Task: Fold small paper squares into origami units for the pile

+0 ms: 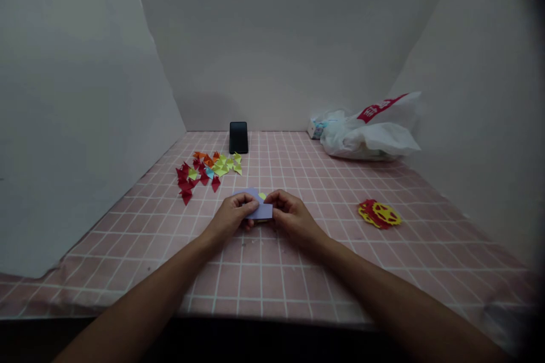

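The left hand (233, 211) holds the purple paper (264, 212) between thumb and fingers, over the middle of the checked cloth (289, 167). The right hand (294, 218) is at its right end (I cannot tell if it pinches too). Little folded papers (220, 168) lie beyond, leftward, near a black phone (238, 138).

A broad table under a dusty-pink cloth ruled with white squares (310, 176) stretches away from me. Behind the table rises a plain, pale grey wall (264, 39). A smooth whitish panel (76, 96) runs along the table's left, its near bottom corner rounded, and another pale wall (477, 125) closes the table's right. The light is soft and dim. Below the table's near edge it's too dark for me to make anything out.
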Action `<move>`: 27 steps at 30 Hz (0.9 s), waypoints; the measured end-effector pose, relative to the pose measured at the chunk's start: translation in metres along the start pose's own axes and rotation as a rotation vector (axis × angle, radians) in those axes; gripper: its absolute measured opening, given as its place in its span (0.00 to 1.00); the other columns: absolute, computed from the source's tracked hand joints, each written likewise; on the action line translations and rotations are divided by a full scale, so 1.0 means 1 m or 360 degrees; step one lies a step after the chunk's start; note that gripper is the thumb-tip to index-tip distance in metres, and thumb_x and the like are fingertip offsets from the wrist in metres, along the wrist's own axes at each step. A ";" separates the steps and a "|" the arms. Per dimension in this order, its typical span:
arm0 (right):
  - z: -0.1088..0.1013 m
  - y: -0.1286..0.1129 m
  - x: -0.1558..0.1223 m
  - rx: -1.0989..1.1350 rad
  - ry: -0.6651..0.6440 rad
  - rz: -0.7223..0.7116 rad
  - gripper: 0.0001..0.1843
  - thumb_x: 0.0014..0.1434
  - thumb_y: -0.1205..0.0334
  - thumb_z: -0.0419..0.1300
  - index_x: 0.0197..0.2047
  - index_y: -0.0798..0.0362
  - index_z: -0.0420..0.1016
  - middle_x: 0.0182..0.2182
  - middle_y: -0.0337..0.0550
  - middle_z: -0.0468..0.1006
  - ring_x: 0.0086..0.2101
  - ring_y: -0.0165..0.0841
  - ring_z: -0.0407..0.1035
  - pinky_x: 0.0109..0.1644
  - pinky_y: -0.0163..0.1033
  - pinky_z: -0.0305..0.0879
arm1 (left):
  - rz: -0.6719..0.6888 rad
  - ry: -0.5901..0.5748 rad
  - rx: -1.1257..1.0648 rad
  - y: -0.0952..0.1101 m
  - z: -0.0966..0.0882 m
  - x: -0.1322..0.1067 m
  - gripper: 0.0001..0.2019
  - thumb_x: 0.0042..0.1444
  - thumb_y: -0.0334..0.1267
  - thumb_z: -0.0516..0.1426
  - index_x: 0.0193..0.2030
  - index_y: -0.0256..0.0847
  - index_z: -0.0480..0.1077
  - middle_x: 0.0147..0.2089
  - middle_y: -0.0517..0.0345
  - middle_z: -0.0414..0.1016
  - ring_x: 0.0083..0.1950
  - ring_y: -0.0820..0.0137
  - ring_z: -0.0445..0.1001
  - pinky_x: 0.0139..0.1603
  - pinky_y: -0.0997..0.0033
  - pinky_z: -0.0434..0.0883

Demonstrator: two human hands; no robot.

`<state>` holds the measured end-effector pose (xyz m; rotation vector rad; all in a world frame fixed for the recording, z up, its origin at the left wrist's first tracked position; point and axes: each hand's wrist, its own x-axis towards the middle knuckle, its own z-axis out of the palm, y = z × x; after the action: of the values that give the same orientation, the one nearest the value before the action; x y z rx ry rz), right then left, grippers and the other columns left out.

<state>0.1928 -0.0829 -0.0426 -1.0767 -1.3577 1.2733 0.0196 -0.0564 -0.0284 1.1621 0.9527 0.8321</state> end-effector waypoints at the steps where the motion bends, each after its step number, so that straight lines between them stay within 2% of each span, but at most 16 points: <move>1: 0.000 0.000 0.000 0.0006 0.0012 -0.0008 0.10 0.51 0.66 0.59 0.39 0.51 0.71 0.28 0.36 0.70 0.27 0.29 0.62 0.30 0.36 0.56 | -0.0013 0.0001 0.0005 0.000 0.001 0.000 0.13 0.50 0.45 0.64 0.31 0.38 0.67 0.23 0.65 0.68 0.19 0.80 0.64 0.21 0.79 0.59; 5: 0.002 -0.001 0.000 0.0099 0.0004 -0.0070 0.08 0.52 0.64 0.60 0.38 0.50 0.71 0.31 0.37 0.72 0.29 0.29 0.63 0.32 0.36 0.59 | -0.0054 -0.0004 0.0065 0.001 0.002 -0.001 0.14 0.49 0.46 0.63 0.32 0.38 0.69 0.23 0.65 0.68 0.18 0.80 0.64 0.19 0.80 0.57; 14: 0.000 -0.003 -0.002 -0.0027 -0.0035 -0.0116 0.05 0.51 0.66 0.57 0.32 0.51 0.73 0.28 0.38 0.71 0.29 0.30 0.63 0.33 0.37 0.58 | -0.0046 0.0002 0.0025 -0.001 0.002 -0.001 0.13 0.50 0.44 0.64 0.32 0.37 0.68 0.23 0.65 0.68 0.18 0.80 0.63 0.20 0.80 0.57; 21: 0.002 0.000 -0.001 0.0125 0.0007 -0.0062 0.11 0.50 0.66 0.58 0.40 0.50 0.71 0.30 0.37 0.71 0.30 0.30 0.65 0.34 0.37 0.60 | -0.0044 0.0013 0.0005 0.000 0.002 -0.002 0.12 0.51 0.44 0.64 0.31 0.38 0.68 0.21 0.65 0.68 0.18 0.80 0.62 0.20 0.80 0.55; 27: -0.001 -0.003 0.000 0.0225 -0.0015 0.0045 0.10 0.56 0.58 0.60 0.40 0.51 0.71 0.28 0.37 0.71 0.25 0.29 0.65 0.32 0.37 0.62 | 0.0066 0.0028 0.0103 -0.001 0.001 -0.001 0.12 0.52 0.44 0.63 0.32 0.39 0.68 0.20 0.65 0.68 0.18 0.79 0.62 0.21 0.79 0.57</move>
<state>0.1942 -0.0833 -0.0394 -0.9960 -1.2436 1.3751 0.0202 -0.0576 -0.0292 1.2357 0.9794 0.8511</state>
